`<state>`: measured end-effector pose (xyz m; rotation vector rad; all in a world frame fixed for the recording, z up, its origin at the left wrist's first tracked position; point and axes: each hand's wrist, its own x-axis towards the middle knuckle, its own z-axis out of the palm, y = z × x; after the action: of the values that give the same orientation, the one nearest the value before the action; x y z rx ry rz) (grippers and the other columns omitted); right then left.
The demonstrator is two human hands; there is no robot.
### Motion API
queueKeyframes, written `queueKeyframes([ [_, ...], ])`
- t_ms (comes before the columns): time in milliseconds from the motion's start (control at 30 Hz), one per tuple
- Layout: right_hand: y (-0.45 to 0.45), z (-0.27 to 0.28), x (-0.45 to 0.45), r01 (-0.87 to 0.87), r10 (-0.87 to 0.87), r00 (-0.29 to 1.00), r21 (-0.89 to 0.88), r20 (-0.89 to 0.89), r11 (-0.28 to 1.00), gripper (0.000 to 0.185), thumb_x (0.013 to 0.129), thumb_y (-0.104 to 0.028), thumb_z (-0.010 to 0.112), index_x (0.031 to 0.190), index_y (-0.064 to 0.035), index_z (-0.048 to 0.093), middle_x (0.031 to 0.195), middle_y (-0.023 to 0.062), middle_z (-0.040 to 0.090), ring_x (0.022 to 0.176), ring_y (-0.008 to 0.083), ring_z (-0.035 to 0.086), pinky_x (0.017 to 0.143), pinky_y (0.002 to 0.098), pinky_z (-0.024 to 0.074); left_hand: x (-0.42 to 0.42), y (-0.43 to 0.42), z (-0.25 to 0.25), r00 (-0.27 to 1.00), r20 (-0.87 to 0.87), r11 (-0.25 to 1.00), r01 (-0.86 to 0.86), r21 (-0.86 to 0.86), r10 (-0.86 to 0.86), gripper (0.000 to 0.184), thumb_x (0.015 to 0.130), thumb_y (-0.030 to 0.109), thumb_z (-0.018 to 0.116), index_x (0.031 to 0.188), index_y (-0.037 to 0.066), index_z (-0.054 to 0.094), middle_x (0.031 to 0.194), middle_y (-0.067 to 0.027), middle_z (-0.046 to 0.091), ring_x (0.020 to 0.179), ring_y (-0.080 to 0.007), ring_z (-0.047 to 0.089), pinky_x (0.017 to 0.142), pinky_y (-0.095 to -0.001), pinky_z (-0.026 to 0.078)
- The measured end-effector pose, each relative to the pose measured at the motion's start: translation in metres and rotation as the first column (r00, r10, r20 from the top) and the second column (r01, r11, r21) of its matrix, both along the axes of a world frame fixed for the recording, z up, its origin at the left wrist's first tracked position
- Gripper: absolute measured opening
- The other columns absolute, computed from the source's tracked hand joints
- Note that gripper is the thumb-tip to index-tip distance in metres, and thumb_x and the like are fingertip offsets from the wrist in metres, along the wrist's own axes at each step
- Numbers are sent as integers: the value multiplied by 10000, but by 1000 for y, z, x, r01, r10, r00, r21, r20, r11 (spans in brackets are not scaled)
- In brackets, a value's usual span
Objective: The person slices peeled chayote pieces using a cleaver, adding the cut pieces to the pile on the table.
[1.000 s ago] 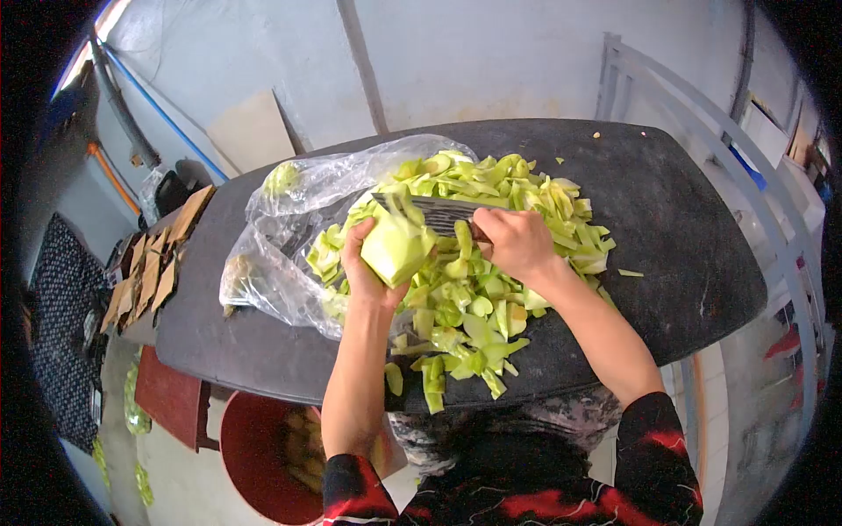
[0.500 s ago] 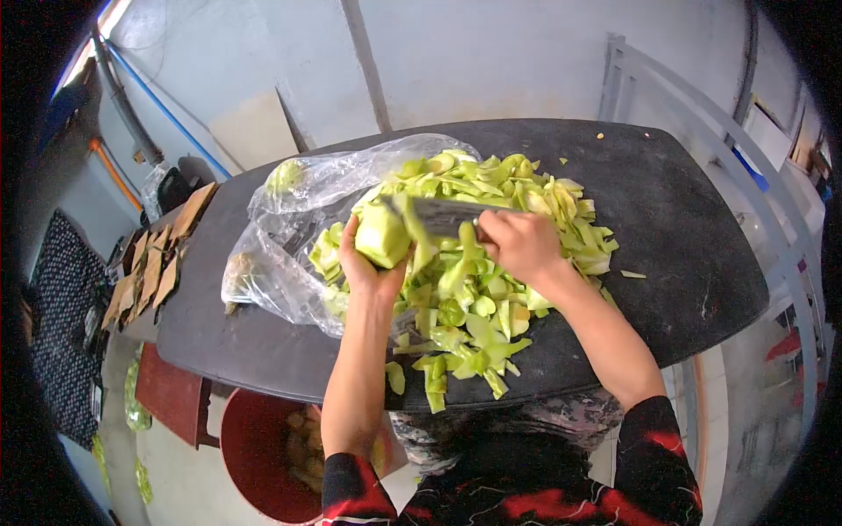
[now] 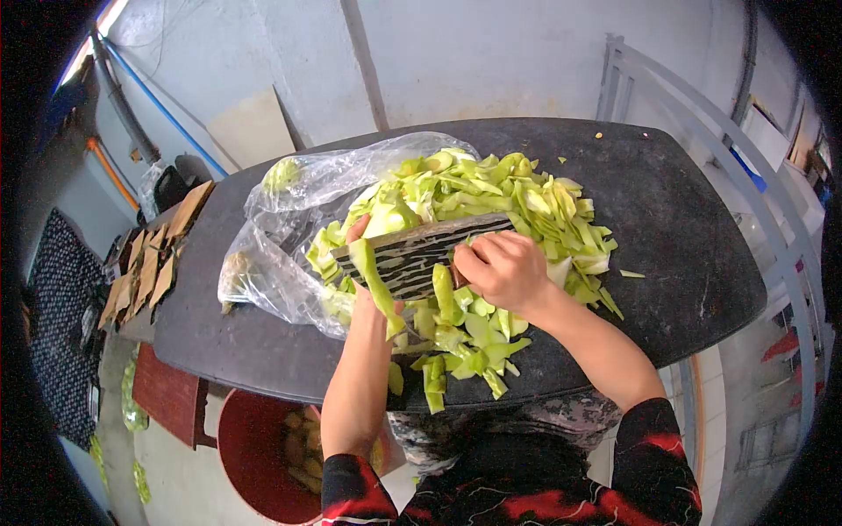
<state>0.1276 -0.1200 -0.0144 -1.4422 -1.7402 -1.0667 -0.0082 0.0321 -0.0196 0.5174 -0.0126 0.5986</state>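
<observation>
A broad knife with a dark streaked blade [image 3: 412, 256] is in my right hand [image 3: 504, 270], whose fingers are wrapped round its handle. The blade lies across a pale green peeled vegetable [image 3: 391, 213] and covers part of it. Behind the blade, my left hand [image 3: 361, 294] holds the vegetable from the left and below, its fingers mostly hidden. A long green strip of peel [image 3: 374, 279] hangs over the blade near its left end. Beneath and beyond both hands spreads a heap of green peelings [image 3: 544, 206].
A clear plastic bag [image 3: 272, 280] with whole vegetables lies left on the dark table [image 3: 675, 228]. Below the front edge stands a red bucket [image 3: 254, 456] with pieces inside. Cardboard [image 3: 153, 272] is at the left, a grey metal rail [image 3: 772, 210] at the right.
My right hand has moved the knife down and toward me, and the blade now covers much of the vegetable. A strip of peel hangs over the blade.
</observation>
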Motion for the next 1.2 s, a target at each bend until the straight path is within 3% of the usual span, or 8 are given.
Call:
queueKeyframes([
  [67, -4, 3, 1, 12, -17, 998, -75, -61, 997, 111, 741, -165, 648, 775, -103, 562, 613, 15, 560, 575, 200, 631, 519, 331, 511, -2, 1, -2, 997, -34, 998, -62, -3, 62, 416, 883, 405, 565, 1119, 65, 607, 1071, -136, 671, 933, -308, 654, 873, -441, 537],
  [167, -2, 0, 16, 54, -82, 986, -191, -147, 980, 153, 702, -120, 673, 791, -99, 550, 661, 38, 611, 611, 236, 654, 535, 355, 528, 9, 12, -6, 926, -78, 927, -373, -49, 368, 349, 876, 359, 547, 1100, 97, 606, 1052, -89, 662, 965, -268, 626, 911, -421, 499],
  [300, -2, 5, 14, -27, -13, 968, -159, -249, 987, 199, 654, -39, 688, 765, -102, 535, 624, 37, 577, 551, 264, 607, 484, 372, 481, 2, 10, 1, 955, -37, 956, -293, -1, 293, 304, 883, 319, 556, 1078, 90, 600, 1045, -78, 661, 974, -258, 626, 930, -409, 493],
  [467, 1, 1, 16, -8, -41, 966, -188, -254, 982, 187, 684, -62, 691, 779, -113, 538, 634, 42, 595, 558, 262, 618, 486, 376, 490, 3, 22, -8, 963, -48, 963, -268, -25, 267, 331, 879, 322, 562, 1099, 78, 604, 1058, -84, 664, 983, -253, 628, 917, -394, 497],
  [667, 2, -6, 34, 74, -134, 952, -216, -275, 974, 176, 702, -84, 698, 795, -109, 551, 649, 48, 621, 565, 266, 629, 494, 378, 502, -4, 12, 10, 954, -153, 965, -250, 76, 259, 438, 838, 407, 577, 1142, 95, 621, 1090, -104, 651, 988, -281, 615, 887, -519, 504],
  [900, -2, 4, 19, 34, -80, 969, -195, -232, 980, 172, 716, -95, 696, 820, -105, 560, 661, 64, 636, 584, 273, 644, 504, 380, 510, 3, 5, 0, 979, -124, 985, -154, 78, 163, 499, 819, 437, 570, 1172, 86, 604, 1105, -112, 646, 987, -279, 615, 852, -499, 510],
  [1067, 7, -2, 44, 184, -310, 897, -371, -316, 910, 156, 759, -96, 670, 865, -81, 557, 712, 111, 671, 644, 317, 668, 552, 416, 529, 3, -3, 10, 988, -82, 991, -129, 34, 132, 548, 839, 387, 554, 1250, 25, 546, 1151, -170, 608, 997, -354, 593, 818, -426, 542],
  [1200, 6, -5, 50, 241, -412, 853, -458, -321, 856, 169, 758, -96, 666, 881, -90, 550, 718, 115, 670, 653, 342, 663, 571, 452, 525, -1, 3, 7, 996, 51, 996, -78, -30, 80, 520, 862, 380, 552, 1225, 7, 563, 1167, -171, 607, 1012, -346, 603, 789, -409, 570],
])
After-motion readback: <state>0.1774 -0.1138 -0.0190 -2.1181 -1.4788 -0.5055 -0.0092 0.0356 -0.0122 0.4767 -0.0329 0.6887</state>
